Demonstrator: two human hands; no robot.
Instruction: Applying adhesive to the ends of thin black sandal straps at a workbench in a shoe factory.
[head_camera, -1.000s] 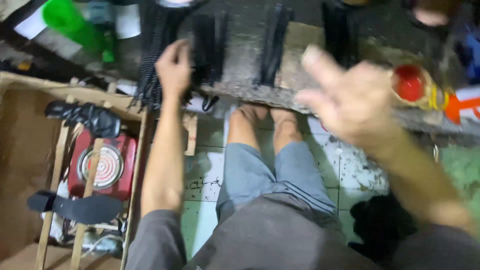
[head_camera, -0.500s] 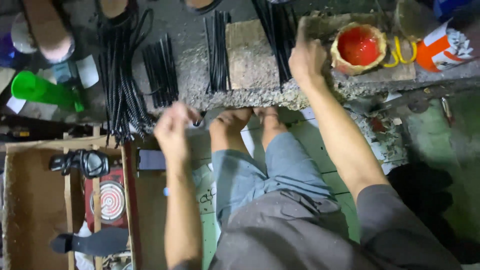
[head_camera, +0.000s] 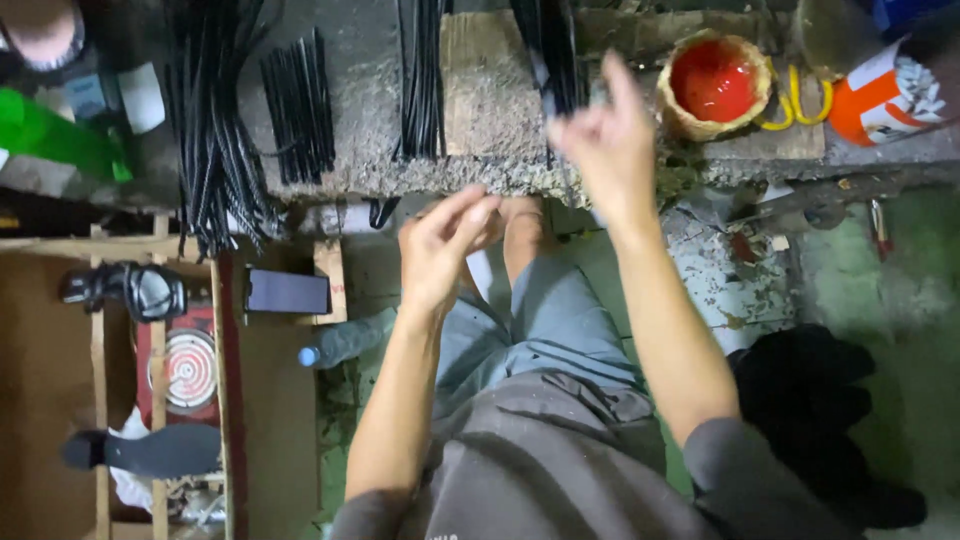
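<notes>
The right hand, half a second earlier laid flat on the desk, was raised with fingers loosely curled against black strips; whether any were gripped cannot be told. The left hand was lifted below, half-open, empty.

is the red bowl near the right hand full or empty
Not empty: the red bowl sits upright with glossy red filling its inside, beyond the right hand. How deep it goes, cannot tell.

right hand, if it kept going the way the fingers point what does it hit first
Probably the bundle of black strips lying on the concrete ledge. The right hand points up the picture at them, though how high it hovers above them is unclear.
</notes>
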